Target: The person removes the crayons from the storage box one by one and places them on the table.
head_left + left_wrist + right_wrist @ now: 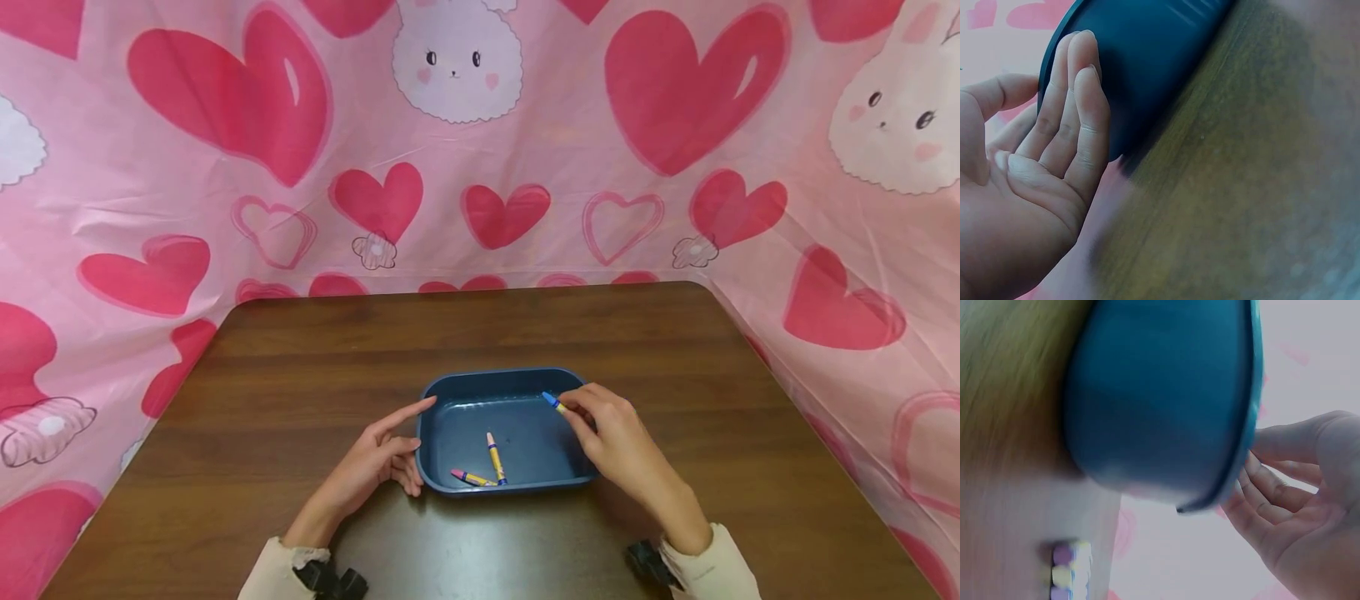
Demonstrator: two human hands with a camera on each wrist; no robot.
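A dark blue tray (480, 377) stands on the brown table. Inside it lie two crayons: a pale peach-tipped crayon (492, 454) and a pink-tipped crayon (471, 477), both in yellow wrappers near the front wall. Above the tray's right side, my right hand (622, 433) pinches a blue crayon (553, 402) between thumb and fingers, tip pointing left. My left hand (378, 454) rests its extended fingers on the tray's left edge. In the left wrist view, that hand's fingers (1088, 119) lie along the tray's outer wall (1135, 62). The right wrist view hides the blue crayon behind the tray.
Low in the right wrist view, a short row of purple and yellow pieces (1063, 575) sits on the table. The wooden table (315, 350) reaches back to a pink curtain (555, 158) with hearts and rabbits, which also hangs along both sides.
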